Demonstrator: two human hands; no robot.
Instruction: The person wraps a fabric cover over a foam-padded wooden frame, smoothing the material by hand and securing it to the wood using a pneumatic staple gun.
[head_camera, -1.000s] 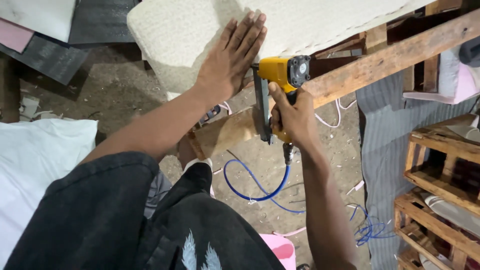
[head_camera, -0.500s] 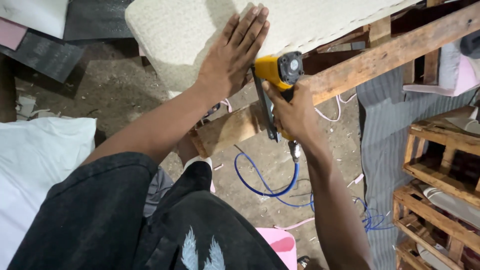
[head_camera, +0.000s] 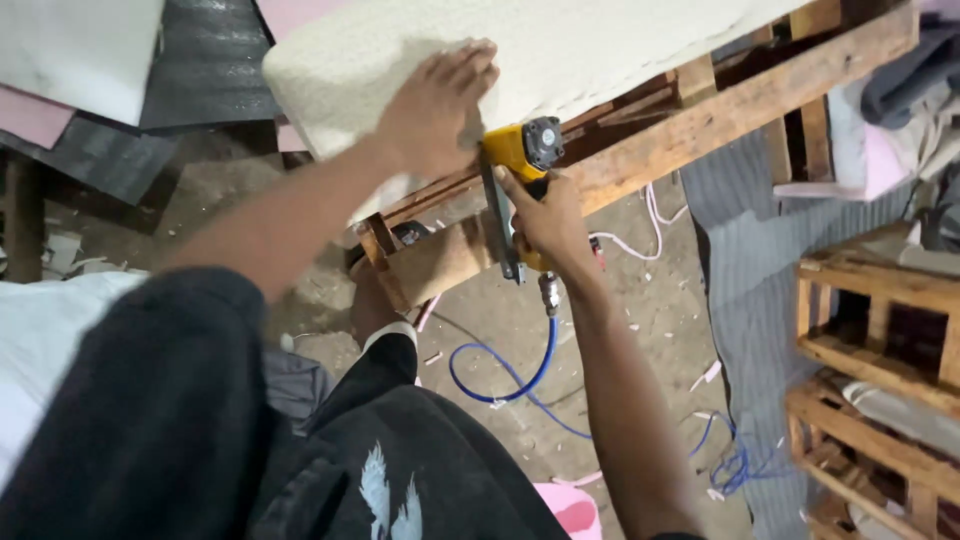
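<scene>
We are looking down at our left hand (head_camera: 435, 110), which is lying with fingers spread and flat, pressing a cream fabric-covered cushion (head_camera: 600, 45) down over the edge of a wooden frame (head_camera: 740, 105). Our right hand (head_camera: 548, 215) is wrapping its fingers closed around the grip of a yellow pneumatic stapler (head_camera: 515, 165), whose nose is meeting the seam where fabric and rail come together (whether the trigger finger is pressing, we cannot tell). A blue air hose (head_camera: 520, 375) is hanging from the tool's base and coiling across the dusty floor (head_camera: 640, 330).

To do this step well, we judge that the flat hand should be keeping the cloth taut and wrinkle-free close beside the nose, yet clear of the firing line, while the stapler is sitting square against the timber so fasteners enter straight.

The cushion cover is showing a nubbly, woven texture over a rounded corner; the rail is rough-sawn, reddish and straight-edged; the tool body is smooth and glossy. More bare wooden frames (head_camera: 880, 330) are standing at the right beside striped grey cloth (head_camera: 750, 260).
</scene>
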